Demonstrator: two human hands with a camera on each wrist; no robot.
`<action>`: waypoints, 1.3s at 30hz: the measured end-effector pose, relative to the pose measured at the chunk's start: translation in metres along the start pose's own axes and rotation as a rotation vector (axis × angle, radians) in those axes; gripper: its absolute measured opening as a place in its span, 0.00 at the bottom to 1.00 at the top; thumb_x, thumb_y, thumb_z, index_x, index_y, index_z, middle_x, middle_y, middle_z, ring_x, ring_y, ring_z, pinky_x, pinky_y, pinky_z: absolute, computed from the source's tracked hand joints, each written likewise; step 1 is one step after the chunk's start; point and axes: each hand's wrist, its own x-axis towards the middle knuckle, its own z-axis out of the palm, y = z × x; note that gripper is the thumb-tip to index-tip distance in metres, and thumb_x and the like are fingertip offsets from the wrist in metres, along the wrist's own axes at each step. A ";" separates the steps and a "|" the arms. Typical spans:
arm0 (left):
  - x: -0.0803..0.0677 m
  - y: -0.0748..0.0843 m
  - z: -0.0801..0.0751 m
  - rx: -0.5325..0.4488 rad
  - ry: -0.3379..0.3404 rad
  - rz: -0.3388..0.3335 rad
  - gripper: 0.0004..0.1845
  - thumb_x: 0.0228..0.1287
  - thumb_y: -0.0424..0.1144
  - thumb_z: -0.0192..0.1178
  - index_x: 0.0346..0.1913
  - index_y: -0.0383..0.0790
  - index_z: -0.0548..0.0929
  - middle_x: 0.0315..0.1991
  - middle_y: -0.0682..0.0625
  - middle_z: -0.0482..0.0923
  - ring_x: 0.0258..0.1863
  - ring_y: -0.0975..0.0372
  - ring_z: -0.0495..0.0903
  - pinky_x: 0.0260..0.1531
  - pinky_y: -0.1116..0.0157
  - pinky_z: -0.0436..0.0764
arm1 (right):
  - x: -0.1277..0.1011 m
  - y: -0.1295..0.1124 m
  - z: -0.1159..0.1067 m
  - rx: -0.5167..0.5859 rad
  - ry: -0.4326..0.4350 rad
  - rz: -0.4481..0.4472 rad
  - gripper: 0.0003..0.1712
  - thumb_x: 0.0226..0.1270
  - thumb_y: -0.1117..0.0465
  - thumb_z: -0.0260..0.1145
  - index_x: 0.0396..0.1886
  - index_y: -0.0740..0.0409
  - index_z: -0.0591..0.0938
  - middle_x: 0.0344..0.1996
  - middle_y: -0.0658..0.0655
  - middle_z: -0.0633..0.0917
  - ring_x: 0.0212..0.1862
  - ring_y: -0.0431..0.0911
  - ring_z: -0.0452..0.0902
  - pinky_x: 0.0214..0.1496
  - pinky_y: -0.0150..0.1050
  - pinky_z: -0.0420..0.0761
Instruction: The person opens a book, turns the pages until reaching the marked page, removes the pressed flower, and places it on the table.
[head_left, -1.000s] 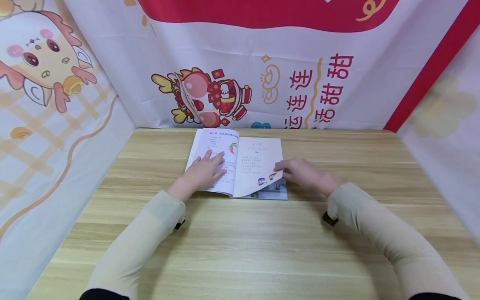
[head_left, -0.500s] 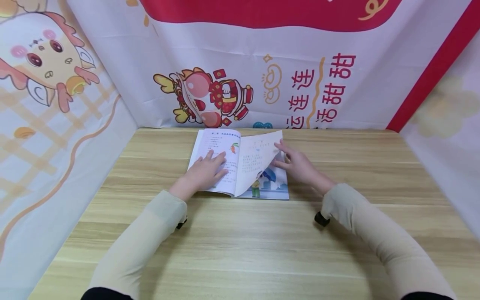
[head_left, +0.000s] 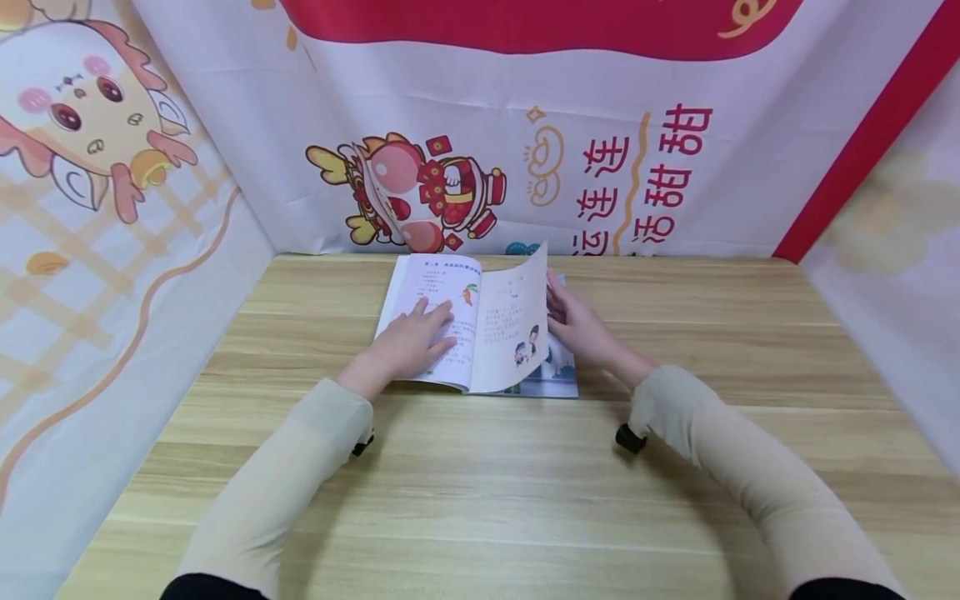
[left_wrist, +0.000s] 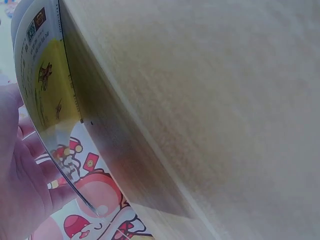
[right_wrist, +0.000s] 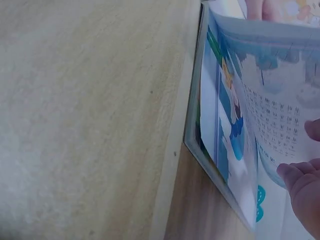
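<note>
Hands are working a book [head_left: 480, 333] lying mid-desk [head_left: 480, 500]: left hand [head_left: 411, 342] is pressing flat, fingers straight; right hand [head_left: 577, 327] is pinching a lifted page [head_left: 513, 333]. Thin, floppy paper probably tears easily; best held at its outer edge.

A light wood-grain worktop [head_left: 480, 500] runs from the near edge to the far backdrop, its planks lying left to right. Printed cloth banners close it in on three sides. The far banner [head_left: 675, 92] is white with a red band across the top, a cartoon dragon figure [head_left: 420, 196] in red and gold left of centre, and red Chinese characters [head_left: 645, 179] to its right. A red diagonal stripe [head_left: 862, 137] marks the far right corner. The left banner [head_left: 97, 250] shows a large pink-cheeked cartoon face [head_left: 82, 117] above an orange lattice pattern.
</note>
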 end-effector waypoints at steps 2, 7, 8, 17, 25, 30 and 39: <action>0.000 0.000 0.000 -0.011 0.006 -0.001 0.35 0.79 0.57 0.50 0.81 0.45 0.59 0.81 0.44 0.54 0.81 0.44 0.43 0.75 0.40 0.50 | 0.000 -0.002 0.005 -0.038 -0.034 -0.020 0.45 0.79 0.73 0.53 0.84 0.52 0.41 0.82 0.57 0.52 0.78 0.52 0.57 0.75 0.43 0.64; 0.001 0.000 0.000 -0.021 0.018 0.004 0.35 0.79 0.56 0.51 0.82 0.47 0.57 0.81 0.42 0.53 0.80 0.43 0.45 0.75 0.39 0.51 | 0.000 -0.007 0.020 -0.220 -0.127 -0.049 0.42 0.80 0.70 0.52 0.85 0.46 0.47 0.80 0.58 0.58 0.60 0.57 0.78 0.62 0.48 0.80; 0.001 0.000 0.000 -0.023 0.022 0.004 0.36 0.79 0.56 0.51 0.82 0.48 0.57 0.81 0.41 0.54 0.80 0.43 0.45 0.74 0.39 0.51 | 0.000 -0.008 0.023 -0.258 -0.146 -0.069 0.42 0.80 0.71 0.52 0.85 0.47 0.48 0.80 0.58 0.58 0.60 0.58 0.78 0.62 0.48 0.80; -0.001 0.000 -0.002 -0.150 0.077 0.038 0.35 0.81 0.51 0.47 0.83 0.46 0.52 0.79 0.36 0.54 0.79 0.43 0.51 0.75 0.43 0.54 | 0.005 -0.011 0.040 -0.418 -0.273 -0.184 0.41 0.76 0.76 0.53 0.83 0.55 0.53 0.82 0.59 0.49 0.79 0.54 0.52 0.77 0.47 0.61; -0.002 -0.005 -0.011 -0.521 0.165 -0.012 0.31 0.85 0.54 0.28 0.82 0.46 0.54 0.69 0.34 0.72 0.66 0.40 0.73 0.67 0.44 0.68 | 0.005 -0.011 0.047 -0.498 -0.346 -0.216 0.38 0.77 0.75 0.53 0.82 0.58 0.56 0.81 0.61 0.51 0.79 0.55 0.52 0.77 0.47 0.61; 0.000 -0.010 -0.017 -0.760 0.177 -0.010 0.35 0.84 0.57 0.24 0.83 0.40 0.51 0.77 0.37 0.59 0.70 0.44 0.64 0.72 0.46 0.60 | 0.003 -0.015 0.050 -0.543 -0.386 -0.205 0.36 0.79 0.72 0.53 0.83 0.55 0.57 0.82 0.57 0.51 0.79 0.51 0.50 0.76 0.45 0.63; 0.001 -0.010 -0.028 -0.962 0.179 -0.079 0.37 0.84 0.52 0.42 0.83 0.38 0.46 0.77 0.33 0.56 0.75 0.46 0.60 0.75 0.49 0.57 | 0.003 -0.019 0.055 -0.605 -0.412 -0.194 0.34 0.81 0.68 0.53 0.82 0.51 0.59 0.82 0.54 0.50 0.80 0.48 0.49 0.78 0.43 0.57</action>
